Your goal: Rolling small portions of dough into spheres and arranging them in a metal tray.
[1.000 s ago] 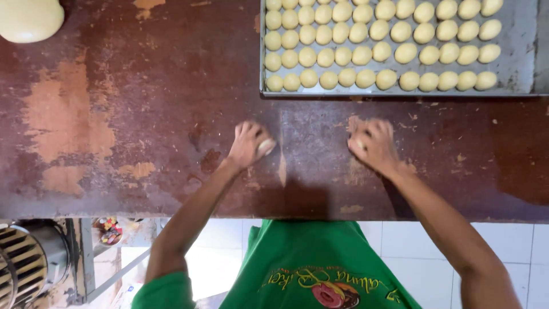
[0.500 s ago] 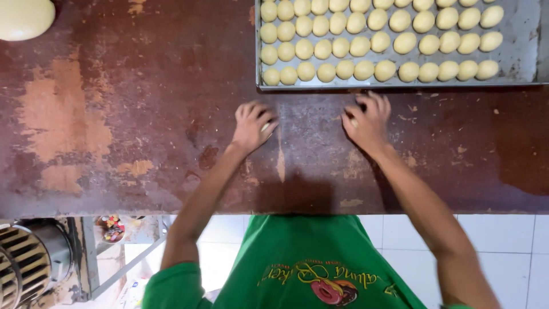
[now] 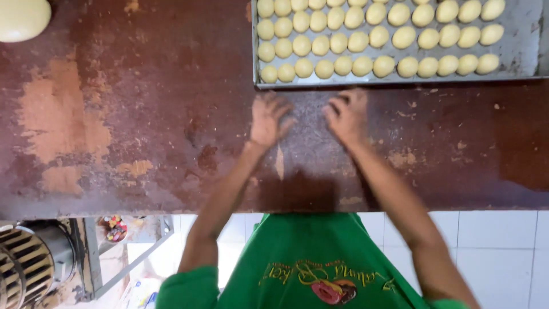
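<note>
- 1 green shirt [image 3: 309, 257] is seen nearest, below the table's edge.
- The left hand [image 3: 269, 117] and right hand [image 3: 346, 114] are pressed palm-down on the worn brown table [image 3: 143, 114], fingers loosely curled. Whether dough is cupped beneath cannot be told.
- Rolling is judged in hand, and light, even pressure is called for.
- Dough balls [image 3: 366, 40] are ranged in rows on the metal tray [image 3: 517, 34] just beyond.

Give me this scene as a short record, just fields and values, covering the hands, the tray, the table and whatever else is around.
Left hand: left hand palm down on the table, fingers spread, just short of the tray's near edge
Right hand: right hand palm down beside it, fingers curled
Held items: cannot tell; anything under the palms is hidden
Tray: metal tray at the far right, holding rows of dough balls
Table: worn brown table with pale scuffed patches
Far left corner: large dough lump
Clothing: green shirt
Below table: round metal fan grille
</note>
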